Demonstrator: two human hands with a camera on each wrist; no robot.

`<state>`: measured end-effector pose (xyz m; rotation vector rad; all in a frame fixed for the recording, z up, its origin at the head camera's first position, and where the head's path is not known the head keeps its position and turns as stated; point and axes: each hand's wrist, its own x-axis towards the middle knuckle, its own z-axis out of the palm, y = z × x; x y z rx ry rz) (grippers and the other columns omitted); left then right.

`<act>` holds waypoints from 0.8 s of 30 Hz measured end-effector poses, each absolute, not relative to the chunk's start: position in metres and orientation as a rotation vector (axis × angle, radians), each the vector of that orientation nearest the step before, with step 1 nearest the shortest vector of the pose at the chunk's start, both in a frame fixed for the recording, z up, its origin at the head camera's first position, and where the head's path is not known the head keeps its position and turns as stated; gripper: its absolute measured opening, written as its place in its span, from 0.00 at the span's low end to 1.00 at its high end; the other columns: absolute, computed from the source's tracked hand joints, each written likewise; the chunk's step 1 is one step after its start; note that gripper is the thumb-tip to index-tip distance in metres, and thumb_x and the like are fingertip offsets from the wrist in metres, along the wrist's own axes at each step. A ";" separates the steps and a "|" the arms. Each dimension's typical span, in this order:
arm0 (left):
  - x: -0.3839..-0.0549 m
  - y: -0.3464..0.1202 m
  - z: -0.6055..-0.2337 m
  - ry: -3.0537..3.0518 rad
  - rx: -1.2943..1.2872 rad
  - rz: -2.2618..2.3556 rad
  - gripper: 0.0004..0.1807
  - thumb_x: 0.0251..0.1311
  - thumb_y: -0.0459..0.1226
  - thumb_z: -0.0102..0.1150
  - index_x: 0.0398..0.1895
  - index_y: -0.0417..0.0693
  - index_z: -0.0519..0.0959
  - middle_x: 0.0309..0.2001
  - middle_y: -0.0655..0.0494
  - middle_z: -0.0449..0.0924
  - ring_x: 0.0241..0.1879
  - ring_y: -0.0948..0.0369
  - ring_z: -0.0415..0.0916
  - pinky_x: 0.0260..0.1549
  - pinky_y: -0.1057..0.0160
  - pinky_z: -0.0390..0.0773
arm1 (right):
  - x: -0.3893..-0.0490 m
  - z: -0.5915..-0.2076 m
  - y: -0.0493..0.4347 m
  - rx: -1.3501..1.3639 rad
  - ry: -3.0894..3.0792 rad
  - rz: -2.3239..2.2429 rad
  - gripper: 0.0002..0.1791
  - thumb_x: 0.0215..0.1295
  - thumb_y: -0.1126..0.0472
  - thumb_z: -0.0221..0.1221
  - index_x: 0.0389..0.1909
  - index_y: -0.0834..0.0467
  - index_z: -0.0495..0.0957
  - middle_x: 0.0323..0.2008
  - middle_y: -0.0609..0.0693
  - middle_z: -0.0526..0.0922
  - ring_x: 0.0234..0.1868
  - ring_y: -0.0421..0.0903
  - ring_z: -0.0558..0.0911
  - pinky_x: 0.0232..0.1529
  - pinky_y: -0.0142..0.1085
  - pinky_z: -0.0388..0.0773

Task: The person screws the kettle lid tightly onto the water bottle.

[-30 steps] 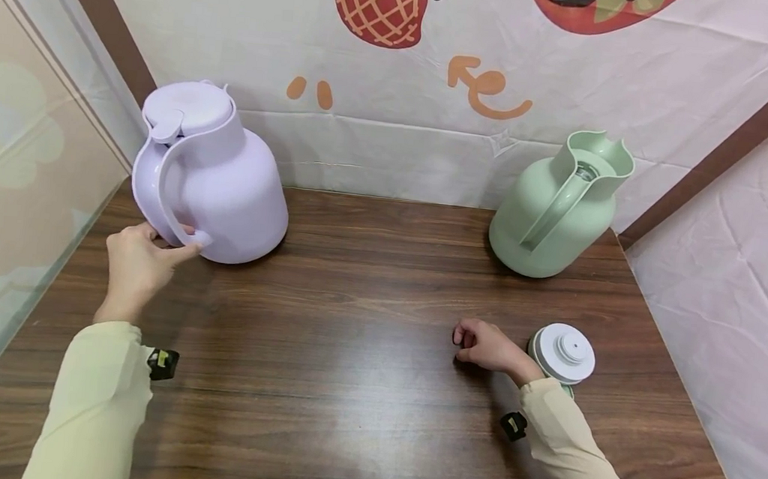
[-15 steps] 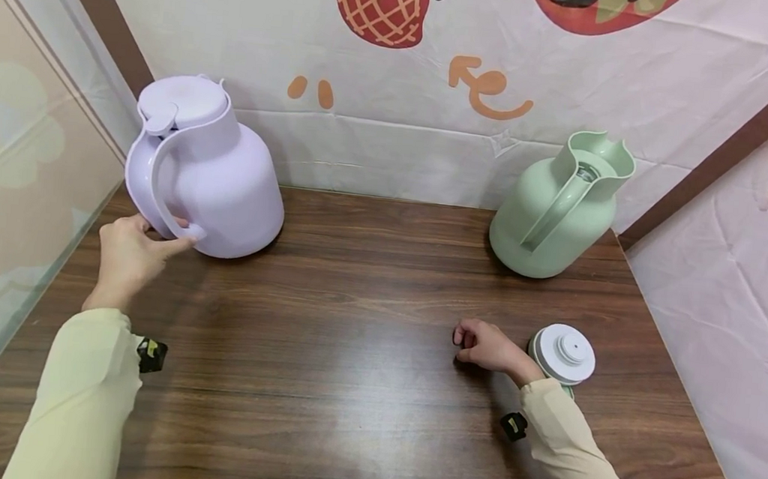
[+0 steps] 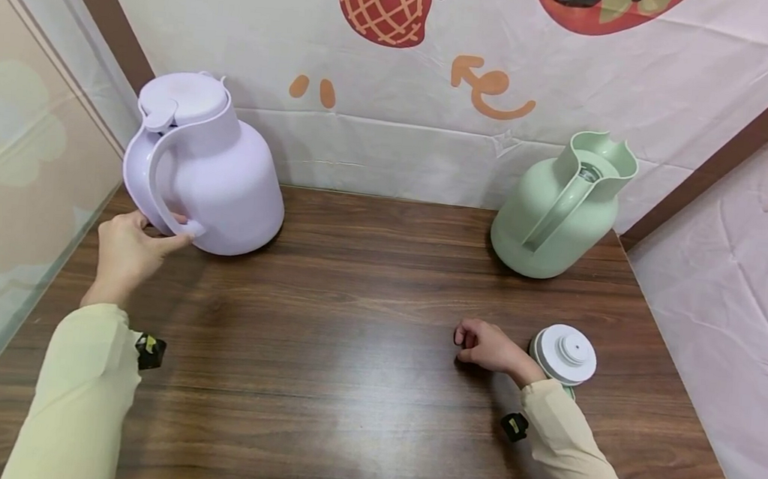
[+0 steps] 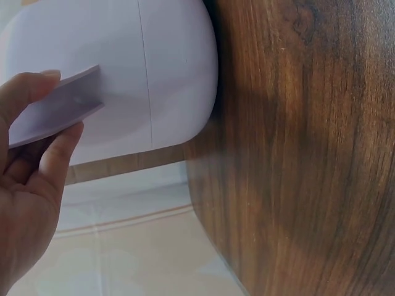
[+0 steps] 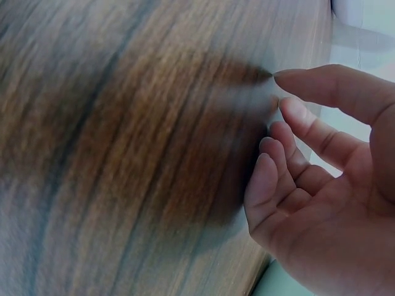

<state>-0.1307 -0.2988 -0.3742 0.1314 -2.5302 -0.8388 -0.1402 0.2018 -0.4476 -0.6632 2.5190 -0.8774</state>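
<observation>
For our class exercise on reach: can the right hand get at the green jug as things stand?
Probably yes: the right hand holds nothing, and only tabletop shows between it and the green jug; the white-topped lid sits to one side.

You had one lilac jug (image 3: 225, 189) and one green jug (image 3: 550, 230), two in all; one loose lid (image 3: 563, 355); one counter (image 3: 343, 417); two sleeves (image 3: 77, 388); two black wrist devices (image 3: 150, 351); and one left grip (image 3: 129, 251) plus one right grip (image 3: 492, 346).
</observation>
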 end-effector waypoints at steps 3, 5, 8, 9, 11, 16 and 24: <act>-0.131 -0.299 -0.375 -2.522 0.132 -0.866 0.13 0.43 0.35 0.67 0.31 0.36 0.81 0.25 0.44 0.81 0.33 0.38 0.72 0.36 0.51 0.61 | -0.141 -0.447 0.201 -0.661 2.518 -0.875 0.10 0.45 0.72 0.62 0.27 0.61 0.71 0.19 0.45 0.69 0.22 0.40 0.68 0.28 0.35 0.66; -0.130 -0.300 -0.374 -2.533 0.141 -0.871 0.13 0.44 0.35 0.67 0.31 0.34 0.80 0.26 0.41 0.80 0.34 0.37 0.71 0.40 0.47 0.60 | -0.141 -0.447 0.201 -0.660 2.517 -0.872 0.10 0.45 0.72 0.62 0.27 0.61 0.71 0.19 0.45 0.69 0.22 0.41 0.68 0.28 0.35 0.66; -0.130 -0.300 -0.373 -2.563 0.170 -0.871 0.14 0.45 0.36 0.67 0.31 0.33 0.80 0.29 0.31 0.77 0.35 0.36 0.69 0.42 0.45 0.59 | -0.142 -0.447 0.201 -0.661 2.512 -0.869 0.10 0.45 0.72 0.61 0.27 0.61 0.71 0.19 0.45 0.69 0.22 0.41 0.68 0.28 0.35 0.66; -0.130 -0.300 -0.373 -2.573 0.178 -0.875 0.14 0.45 0.36 0.66 0.31 0.33 0.79 0.30 0.31 0.77 0.35 0.36 0.69 0.43 0.44 0.58 | -0.142 -0.448 0.201 -0.661 2.510 -0.870 0.10 0.45 0.72 0.62 0.27 0.61 0.71 0.19 0.45 0.69 0.22 0.41 0.68 0.28 0.35 0.66; -0.130 -0.299 -0.372 -2.582 0.198 -0.888 0.14 0.46 0.36 0.66 0.32 0.33 0.79 0.32 0.30 0.77 0.37 0.35 0.68 0.45 0.44 0.57 | -0.143 -0.448 0.202 -0.669 2.506 -0.871 0.10 0.45 0.72 0.61 0.28 0.61 0.71 0.19 0.45 0.69 0.22 0.41 0.68 0.27 0.34 0.66; -0.129 -0.296 -0.370 -2.586 0.211 -0.921 0.16 0.48 0.39 0.65 0.34 0.34 0.78 0.35 0.29 0.76 0.41 0.33 0.65 0.45 0.43 0.59 | -0.143 -0.448 0.202 -0.660 2.508 -0.869 0.10 0.45 0.72 0.62 0.28 0.61 0.71 0.19 0.45 0.69 0.22 0.41 0.68 0.27 0.35 0.66; -0.124 -0.295 -0.369 -2.616 0.240 -0.964 0.21 0.51 0.43 0.63 0.41 0.34 0.76 0.41 0.29 0.75 0.47 0.31 0.62 0.48 0.41 0.58 | -0.143 -0.448 0.201 -0.639 2.496 -0.870 0.10 0.45 0.71 0.62 0.28 0.60 0.71 0.20 0.45 0.69 0.23 0.41 0.68 0.27 0.35 0.66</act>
